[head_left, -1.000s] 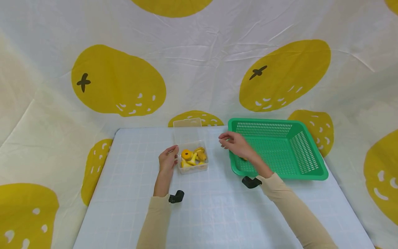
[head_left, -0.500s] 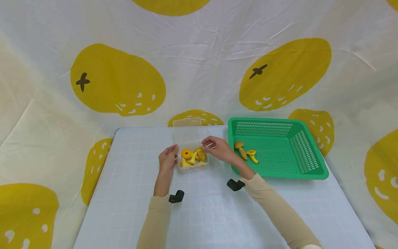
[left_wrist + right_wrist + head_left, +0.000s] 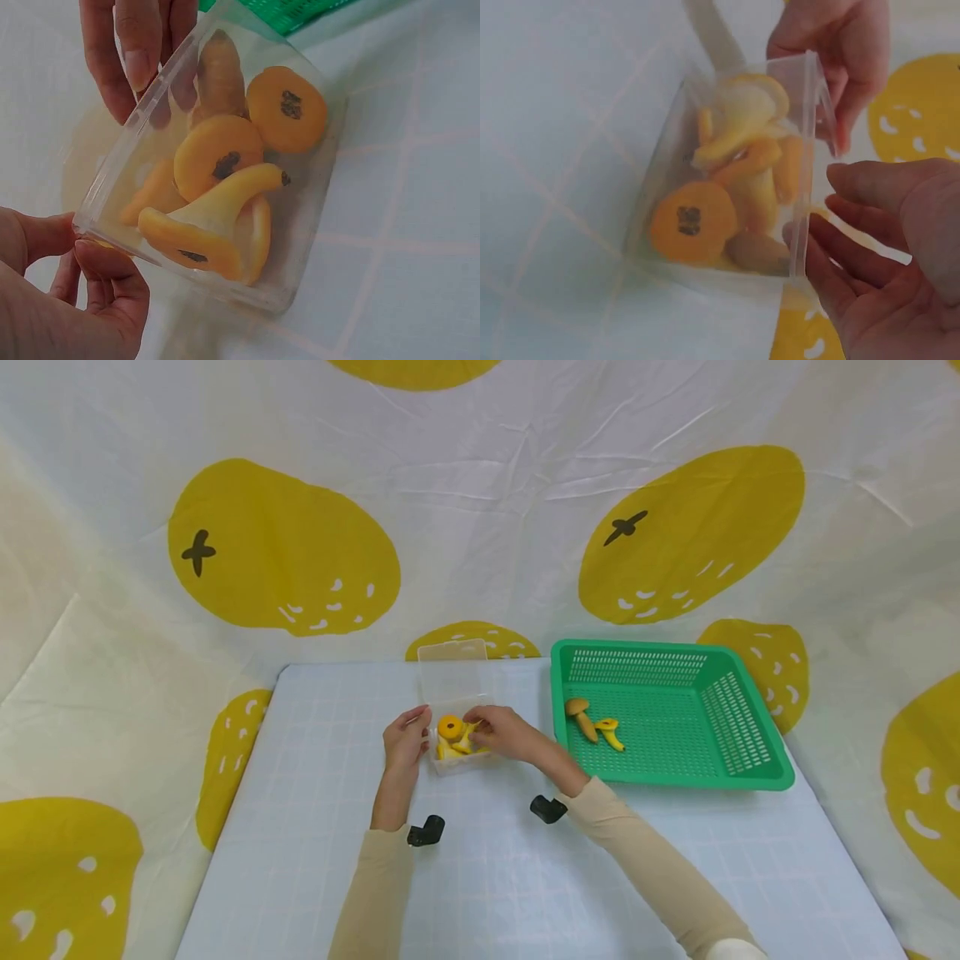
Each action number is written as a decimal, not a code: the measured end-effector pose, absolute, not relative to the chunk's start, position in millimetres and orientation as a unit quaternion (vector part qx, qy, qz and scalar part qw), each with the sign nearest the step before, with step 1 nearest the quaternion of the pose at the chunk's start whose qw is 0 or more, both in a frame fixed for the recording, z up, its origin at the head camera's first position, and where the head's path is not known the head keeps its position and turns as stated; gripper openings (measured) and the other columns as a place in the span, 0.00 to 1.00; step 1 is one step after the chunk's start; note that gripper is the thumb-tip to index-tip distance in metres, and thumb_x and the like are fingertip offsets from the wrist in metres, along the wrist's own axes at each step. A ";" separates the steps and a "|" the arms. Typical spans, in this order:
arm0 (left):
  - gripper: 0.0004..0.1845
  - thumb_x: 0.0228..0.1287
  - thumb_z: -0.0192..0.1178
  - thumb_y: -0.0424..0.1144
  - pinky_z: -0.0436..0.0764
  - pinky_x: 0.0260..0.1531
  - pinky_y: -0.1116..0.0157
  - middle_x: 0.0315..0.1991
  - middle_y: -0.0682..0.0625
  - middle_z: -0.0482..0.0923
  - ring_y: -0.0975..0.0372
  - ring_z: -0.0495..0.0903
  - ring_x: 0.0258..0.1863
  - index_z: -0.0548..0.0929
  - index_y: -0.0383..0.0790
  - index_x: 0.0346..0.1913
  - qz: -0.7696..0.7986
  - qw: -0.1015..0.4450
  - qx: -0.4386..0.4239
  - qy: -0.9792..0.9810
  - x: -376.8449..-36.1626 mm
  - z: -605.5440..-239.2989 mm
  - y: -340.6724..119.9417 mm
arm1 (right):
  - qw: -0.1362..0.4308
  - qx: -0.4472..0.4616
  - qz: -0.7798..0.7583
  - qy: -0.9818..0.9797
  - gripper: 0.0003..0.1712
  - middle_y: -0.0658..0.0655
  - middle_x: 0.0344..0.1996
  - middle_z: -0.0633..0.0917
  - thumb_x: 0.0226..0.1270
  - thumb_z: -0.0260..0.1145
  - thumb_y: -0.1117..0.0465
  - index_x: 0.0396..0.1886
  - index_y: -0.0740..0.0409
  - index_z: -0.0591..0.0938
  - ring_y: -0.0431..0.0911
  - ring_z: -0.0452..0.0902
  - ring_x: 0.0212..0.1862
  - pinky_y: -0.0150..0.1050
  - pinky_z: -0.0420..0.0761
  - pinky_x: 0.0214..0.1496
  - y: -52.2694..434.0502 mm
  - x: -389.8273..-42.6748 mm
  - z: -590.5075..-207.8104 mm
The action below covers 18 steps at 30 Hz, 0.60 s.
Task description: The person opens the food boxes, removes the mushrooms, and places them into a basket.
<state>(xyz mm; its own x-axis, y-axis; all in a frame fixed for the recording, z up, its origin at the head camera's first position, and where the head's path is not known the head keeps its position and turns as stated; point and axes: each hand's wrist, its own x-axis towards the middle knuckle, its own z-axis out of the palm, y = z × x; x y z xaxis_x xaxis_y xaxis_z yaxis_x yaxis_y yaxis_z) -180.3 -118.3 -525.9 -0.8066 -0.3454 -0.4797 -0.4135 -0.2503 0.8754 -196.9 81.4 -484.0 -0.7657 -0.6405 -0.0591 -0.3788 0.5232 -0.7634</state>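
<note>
Moving left from the green basket [image 3: 750, 772], the right hand [image 3: 498, 731] had come over the clear box [image 3: 457, 763] of yellow mushroom pieces [image 3: 225, 202], fingers loosely curled at its rim, gripping nothing yet (another pick seemed underway). The left hand [image 3: 405, 745] pinched the box's left wall. Two pieces [image 3: 596, 727] lay in the basket's near-left part.

The right hand [image 3: 498, 730] has left the green basket [image 3: 750, 772], where 2 toy pieces [image 3: 596, 725] now lie, and reached into the clear box [image 3: 459, 762].
</note>
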 end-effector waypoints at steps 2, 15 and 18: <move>0.16 0.72 0.66 0.44 0.77 0.28 0.72 0.44 0.48 0.79 0.60 0.73 0.35 0.85 0.42 0.58 0.727 0.023 -0.309 0.613 -180.3 -525.8 -118.5 | 0.175 -0.317 -0.367 0.857 0.18 0.66 0.55 0.84 0.74 0.64 0.69 0.60 0.72 0.79 0.54 0.80 0.50 0.43 0.81 0.58 76.4 -196.5 -487.5; 0.16 0.73 0.65 0.45 0.78 0.32 0.71 0.46 0.48 0.79 0.59 0.73 0.38 0.85 0.44 0.58 0.721 0.033 -0.315 0.617 -181.8 -526.4 -118.6 | 0.104 -0.309 -0.347 0.879 0.16 0.66 0.49 0.85 0.70 0.70 0.67 0.53 0.71 0.81 0.56 0.79 0.47 0.47 0.81 0.55 54.8 -191.6 -500.9; 0.17 0.72 0.65 0.45 0.78 0.32 0.71 0.46 0.47 0.80 0.59 0.73 0.36 0.85 0.43 0.59 0.723 0.030 -0.312 0.616 -181.3 -527.4 -118.8 | 0.095 -0.278 -0.349 0.890 0.14 0.64 0.46 0.85 0.71 0.69 0.65 0.52 0.69 0.81 0.54 0.78 0.46 0.45 0.81 0.54 49.3 -190.0 -503.0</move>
<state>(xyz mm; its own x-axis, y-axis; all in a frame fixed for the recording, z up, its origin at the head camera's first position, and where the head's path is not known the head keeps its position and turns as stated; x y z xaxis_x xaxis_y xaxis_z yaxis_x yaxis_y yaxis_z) -181.3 -118.8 -527.4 -0.8031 -0.3412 -0.4884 -0.4283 -0.2392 0.8714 -190.0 49.3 -503.0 -0.8274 -0.5611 0.0255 -0.4286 0.6015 -0.6742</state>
